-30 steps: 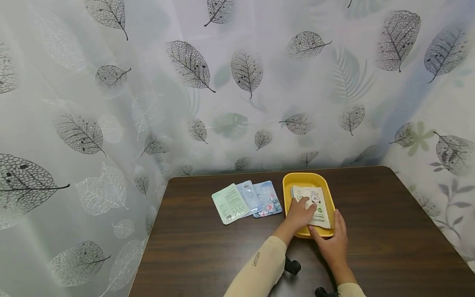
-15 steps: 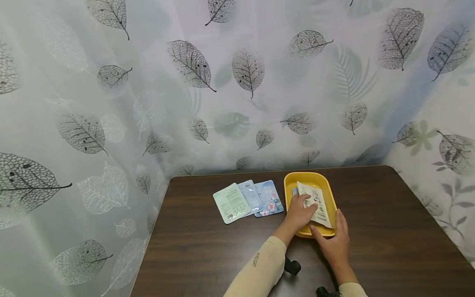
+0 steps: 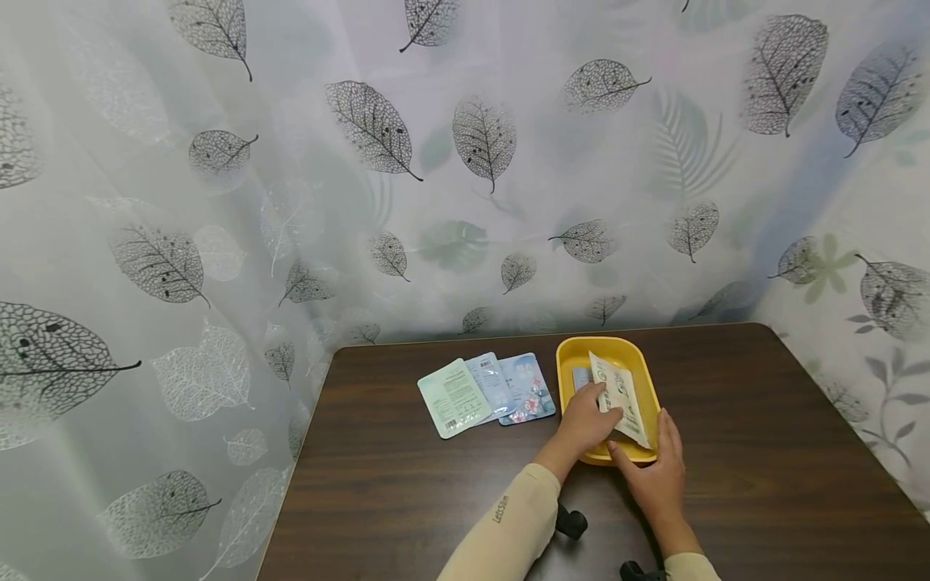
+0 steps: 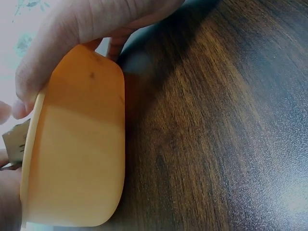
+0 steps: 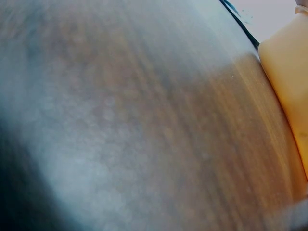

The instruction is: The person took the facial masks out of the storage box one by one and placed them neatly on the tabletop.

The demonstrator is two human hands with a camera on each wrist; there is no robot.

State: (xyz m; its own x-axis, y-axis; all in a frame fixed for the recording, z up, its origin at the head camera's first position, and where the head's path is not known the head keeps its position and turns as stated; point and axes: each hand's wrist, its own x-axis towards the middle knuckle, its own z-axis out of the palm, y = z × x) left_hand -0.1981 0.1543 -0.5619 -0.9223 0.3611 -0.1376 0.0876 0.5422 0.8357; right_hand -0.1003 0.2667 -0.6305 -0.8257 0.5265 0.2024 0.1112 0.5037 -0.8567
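Observation:
A yellow tray (image 3: 567,355) stands on the table; its outer wall (image 4: 82,144) fills much of the left wrist view. Inside, my left hand (image 3: 587,420) pinches a cream printed packet (image 3: 619,391) by its left side, tilting it up with the far end toward the tray's right wall. A grey-blue packet (image 3: 581,377) lies beneath, partly hidden by that hand. My right hand (image 3: 656,476) grips the tray's near right corner, thumb at the front rim and fingers along the right side. The tray (image 5: 288,72) enters the right wrist view only at its right edge.
Left of the tray, a pale green packet (image 3: 454,398), a light blue one (image 3: 488,383) and a blue floral one (image 3: 526,389) lie fanned out, overlapping, on the dark wood table (image 3: 378,484). A leaf-patterned curtain (image 3: 465,161) hangs behind the table.
The cream packet lay flat under my left hand; its left side has come up and it has tipped to the right, showing more of the grey-blue packet. My right hand stays put.

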